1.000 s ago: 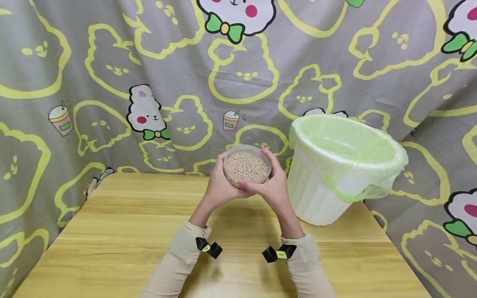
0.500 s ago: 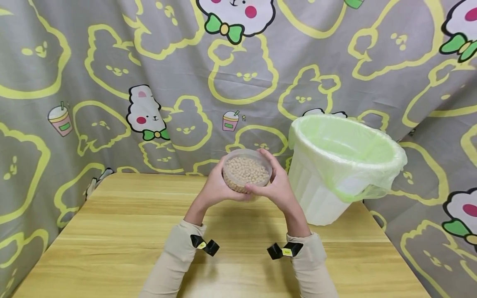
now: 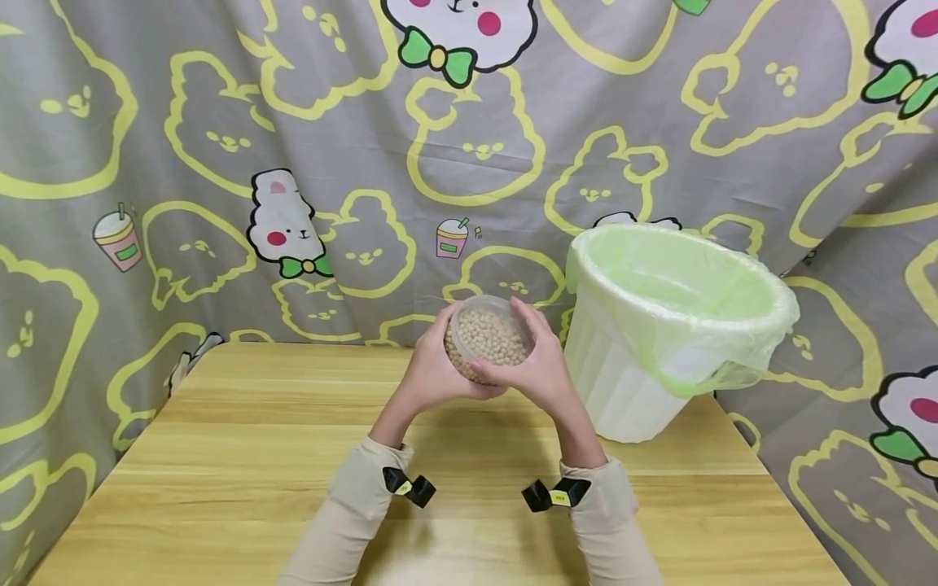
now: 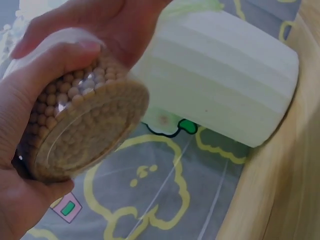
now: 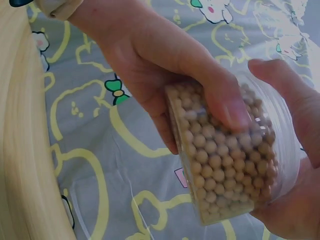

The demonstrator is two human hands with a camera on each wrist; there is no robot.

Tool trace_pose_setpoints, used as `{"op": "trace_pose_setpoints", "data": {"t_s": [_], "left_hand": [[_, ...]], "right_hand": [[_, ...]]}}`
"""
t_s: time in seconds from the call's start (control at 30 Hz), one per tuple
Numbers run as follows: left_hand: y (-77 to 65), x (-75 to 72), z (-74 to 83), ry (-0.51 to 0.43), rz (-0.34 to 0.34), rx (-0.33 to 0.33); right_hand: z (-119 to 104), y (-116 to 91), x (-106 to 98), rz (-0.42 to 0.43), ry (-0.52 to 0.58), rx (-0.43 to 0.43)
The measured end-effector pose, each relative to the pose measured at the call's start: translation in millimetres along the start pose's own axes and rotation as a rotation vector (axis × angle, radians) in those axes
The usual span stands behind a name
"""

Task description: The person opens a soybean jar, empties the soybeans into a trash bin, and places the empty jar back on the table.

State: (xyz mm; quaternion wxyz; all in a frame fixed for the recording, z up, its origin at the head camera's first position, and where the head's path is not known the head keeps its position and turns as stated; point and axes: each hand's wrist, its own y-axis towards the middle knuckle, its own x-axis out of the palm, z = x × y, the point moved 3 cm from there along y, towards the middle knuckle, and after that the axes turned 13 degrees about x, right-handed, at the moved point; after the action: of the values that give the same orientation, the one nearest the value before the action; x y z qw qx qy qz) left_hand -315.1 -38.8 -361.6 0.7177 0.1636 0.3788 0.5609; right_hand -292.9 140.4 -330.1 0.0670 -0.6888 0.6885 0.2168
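Note:
A clear round plastic tub (image 3: 493,335) of small beige balls is held up above the table in the head view, its top tilted toward me. My left hand (image 3: 432,366) grips its left side, and my right hand (image 3: 544,368) grips the right, thumb across the near wall. Seen from the left wrist, the tub's see-through base (image 4: 92,132) faces the camera, with balls packed behind it. The right wrist view shows the left hand (image 5: 165,60) wrapped over the tub (image 5: 225,165) and the right hand (image 5: 300,110) at the picture's right edge. Some fingers are hidden behind the tub.
A white ribbed bin (image 3: 623,366) with a pale green liner (image 3: 681,285) folded over its rim stands at the table's back right. The wooden table (image 3: 242,456) lies beneath both forearms. Behind it hangs a grey curtain (image 3: 366,163) with yellow cartoon outlines.
Over the last second the tub has come slightly lower and toward me, with a small change of tilt. Both hands have kept their grip. The bin has stayed put.

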Motion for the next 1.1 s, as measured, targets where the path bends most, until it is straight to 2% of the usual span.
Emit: {"op": "trace_pose_setpoints", "data": {"t_s": [0.2,0.37,0.53,0.77,0.97,1.1], "left_hand": [[-1.2,-8.9,-4.9,-0.118,-0.087,0.018],[-2.2,-12.3,-8.2,-0.182,-0.127,0.024],[-2.0,-13.1,-11.8,-0.197,-0.144,0.028],[-2.5,-16.7,-16.0,-0.285,-0.151,0.012],[-0.4,-20.5,-12.4,-0.285,-0.143,0.024],[0.1,-28.8,-10.1,-0.292,-0.119,0.029]], "right_hand": [[0,-2,-3,-0.080,-0.008,-0.063],[0,-2,-3,-0.111,0.006,-0.088],[5,1,-3,-0.159,0.055,-0.085],[8,3,-9,-0.272,0.230,-0.077],[7,3,-11,-0.264,0.234,-0.064],[7,2,-17,-0.237,0.226,-0.047]]}}
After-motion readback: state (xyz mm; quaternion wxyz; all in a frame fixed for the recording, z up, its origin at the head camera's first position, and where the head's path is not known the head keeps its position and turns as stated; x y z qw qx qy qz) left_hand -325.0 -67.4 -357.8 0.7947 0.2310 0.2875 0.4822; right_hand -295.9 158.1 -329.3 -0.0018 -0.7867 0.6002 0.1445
